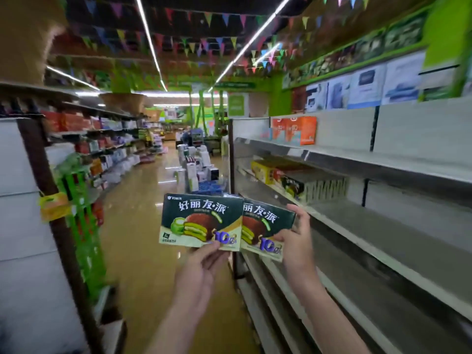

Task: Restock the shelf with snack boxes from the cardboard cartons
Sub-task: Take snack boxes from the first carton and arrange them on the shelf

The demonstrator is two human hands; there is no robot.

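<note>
A shop aisle with a glossy tan floor (143, 226) runs ahead under strings of coloured pennants (194, 42) and long white ceiling lights. To the right stands a grey metal shelf unit (357, 226) with several long boards, most of their length bare. On its upper board sit orange and pale blue cartons (296, 130). One board lower, a row of boxes stands side by side: yellow ones (263, 169) at the far end, dark green ones (306, 185) nearer the camera. Across the aisle from the shelf unit, racks (102, 139) are packed with mixed goods, blurred.

In front of the shelf unit's near end, out over the aisle, two flat dark green snack boxes are held up side by side, each printed with white Chinese lettering, a chocolate-coated pie with green filling and a purple "10". The left box (201, 221) overlaps the right box (268, 226). The left hand (199, 272) pinches the left box at its lower edge, thumb on the front. The right hand (293, 241) grips the right box at its right end, fingers curled over the top corner.
</note>
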